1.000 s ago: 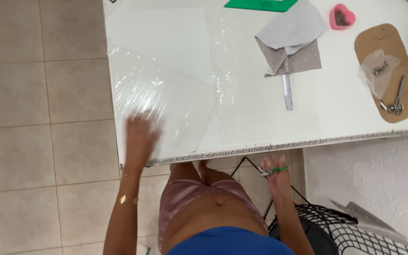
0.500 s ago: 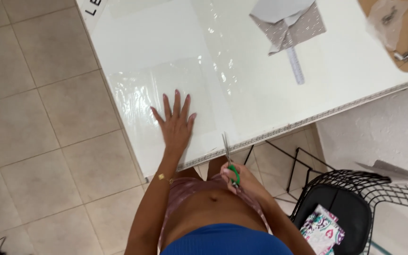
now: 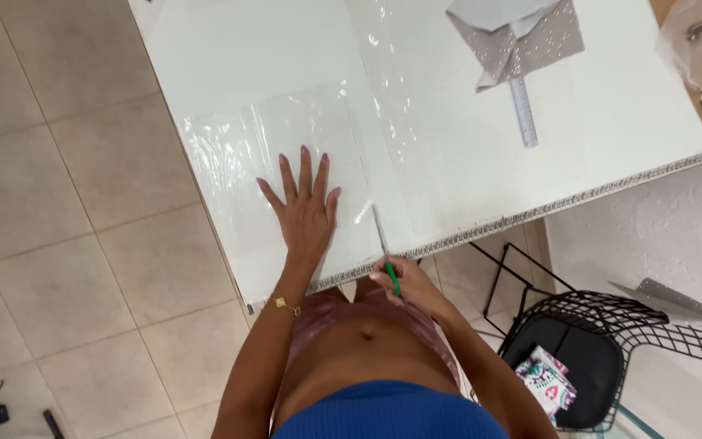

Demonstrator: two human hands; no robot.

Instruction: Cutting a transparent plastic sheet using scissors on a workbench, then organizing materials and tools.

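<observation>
The left hand lies flat, fingers spread, pressing on a clear plastic sheet just left of the frame's centre. The right hand, below and right of it at the table's near edge, is closed around the green handle of a pair of scissors, whose blades point up the frame onto the sheet beside the left hand. The sheet covers the lower left part of the white table. A metal ruler and grey glittery fabric lie at the upper right. A black wire chair stands at the lower right.
</observation>
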